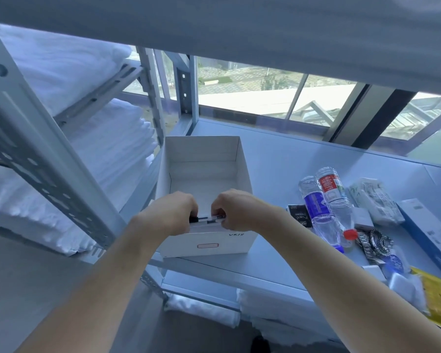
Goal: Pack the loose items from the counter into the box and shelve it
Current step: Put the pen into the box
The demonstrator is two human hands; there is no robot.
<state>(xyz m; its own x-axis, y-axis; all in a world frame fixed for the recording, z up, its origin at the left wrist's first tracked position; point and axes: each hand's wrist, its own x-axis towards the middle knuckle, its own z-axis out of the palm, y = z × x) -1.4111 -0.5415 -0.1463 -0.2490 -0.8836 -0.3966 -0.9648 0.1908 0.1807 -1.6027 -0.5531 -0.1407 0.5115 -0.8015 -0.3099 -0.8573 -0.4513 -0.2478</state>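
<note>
Folded white linens [69,138] stacked on left rack, not task items. White box [204,174] on counter [278,159], open, interior bare; thin card, light, likely flexes, best gripped low on both long sides. Handwriting on front wall, illegible; red-outlined label slot below. Left hand [175,212] and right hand [233,210] both pinched on one pen [209,219] over near rim (cap end unclear). Bottles [326,202] right: slick, rollable; labels unreadable.
</note>
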